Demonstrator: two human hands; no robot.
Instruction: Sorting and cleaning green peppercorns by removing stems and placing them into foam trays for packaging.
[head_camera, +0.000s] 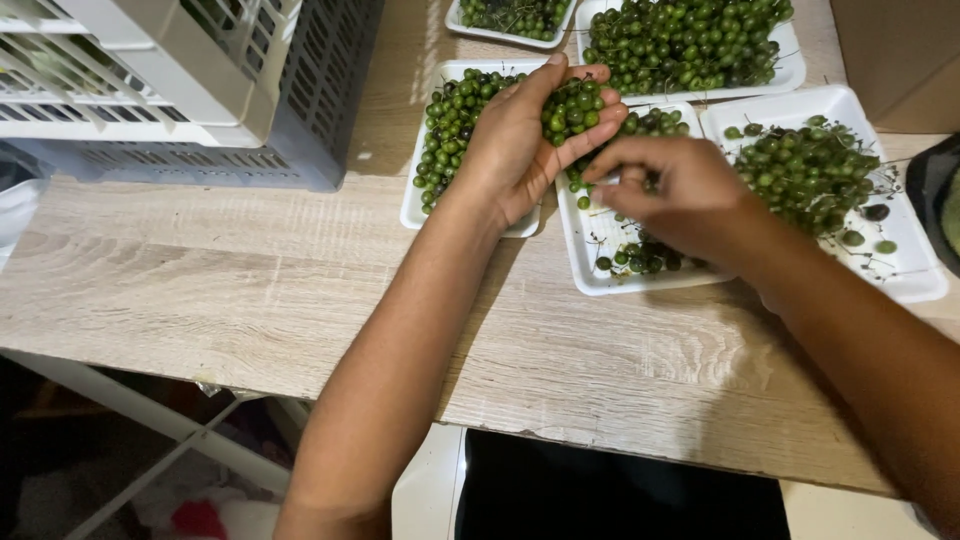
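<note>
My left hand (520, 145) cups a bunch of small round green berries (573, 108); my right hand (672, 195), fingers curled, pinches berries above the white foam tray (600, 250).

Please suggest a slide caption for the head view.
Left hand cups green berries while right hand picks over a white tray.
</note>
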